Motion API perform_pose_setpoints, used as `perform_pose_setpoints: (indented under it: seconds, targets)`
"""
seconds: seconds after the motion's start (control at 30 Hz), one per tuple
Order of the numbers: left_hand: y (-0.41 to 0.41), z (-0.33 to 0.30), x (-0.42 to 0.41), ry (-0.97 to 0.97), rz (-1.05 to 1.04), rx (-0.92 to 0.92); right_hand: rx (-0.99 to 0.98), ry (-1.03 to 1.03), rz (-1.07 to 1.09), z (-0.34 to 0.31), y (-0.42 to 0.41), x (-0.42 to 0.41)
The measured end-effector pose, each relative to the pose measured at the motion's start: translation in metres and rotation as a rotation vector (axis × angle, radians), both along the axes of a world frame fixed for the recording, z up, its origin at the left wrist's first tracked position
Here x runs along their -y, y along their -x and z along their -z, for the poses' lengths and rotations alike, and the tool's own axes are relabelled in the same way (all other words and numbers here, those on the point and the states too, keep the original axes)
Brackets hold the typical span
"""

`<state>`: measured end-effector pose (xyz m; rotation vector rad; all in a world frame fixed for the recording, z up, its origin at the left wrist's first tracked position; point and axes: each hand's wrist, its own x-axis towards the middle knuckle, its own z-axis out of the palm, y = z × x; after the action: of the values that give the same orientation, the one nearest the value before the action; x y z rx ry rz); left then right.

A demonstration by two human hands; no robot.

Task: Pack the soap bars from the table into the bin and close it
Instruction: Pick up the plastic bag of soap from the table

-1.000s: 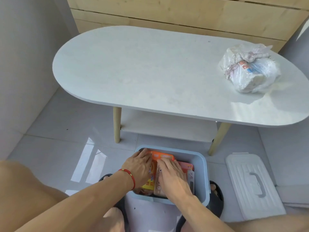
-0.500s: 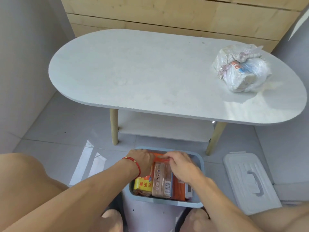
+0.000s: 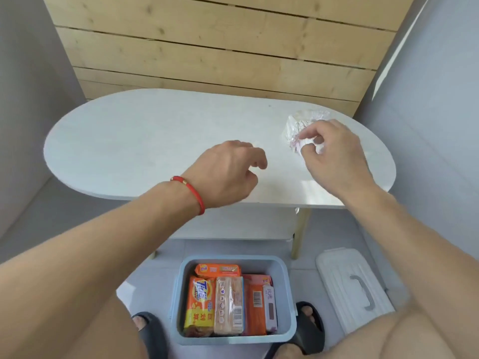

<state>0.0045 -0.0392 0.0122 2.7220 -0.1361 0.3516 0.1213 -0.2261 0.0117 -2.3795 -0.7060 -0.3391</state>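
A blue-grey bin (image 3: 287, 294) stands open on the floor between my feet. Several wrapped soap bars fill it: an orange Tide pack (image 3: 201, 304), a pale bar (image 3: 229, 305), a red-orange pack (image 3: 255, 304) and another orange pack (image 3: 217, 270) at the far end. On the right of the white oval table (image 3: 155, 130) lies a crumpled clear plastic bag (image 3: 303, 123); its contents are mostly hidden by my right hand (image 3: 334, 156), whose thumb and fingers pinch its near side. My left hand (image 3: 228, 172) hovers over the table's front middle, fingers loosely curled, holding nothing.
The bin's white lid (image 3: 355, 286) with a grey handle lies flat on the floor to the right of the bin. Black sandals (image 3: 309, 325) flank the bin. A lower shelf (image 3: 233, 229) sits under the table. A wooden panel wall stands behind, grey walls at both sides.
Both hands left the bin and rose over the table. My right hand reached the plastic bag and my left stopped over the table's front. The soap packs in the bin now lie uncovered.
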Motion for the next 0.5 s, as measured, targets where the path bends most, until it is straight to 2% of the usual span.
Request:
perform_pose_setpoints:
  seconds: [0.07,0.13,0.3,0.5]
  targets:
    - [-0.018,0.007,-0.014,0.007,-0.068,-0.030,0.005,0.295,0.087,-0.002,-0.036,-0.005]
    - [-0.032,0.015,-0.022,0.049,-0.141,-0.036,-0.078,0.436,0.146,0.002,-0.062,-0.012]
    - [-0.049,0.035,-0.028,0.058,-0.263,-0.127,-0.186,0.558,0.333,0.014,-0.095,-0.033]
    - [-0.046,0.038,-0.020,0.058,-0.230,-0.093,-0.385,0.488,0.366,0.004,-0.101,-0.028]
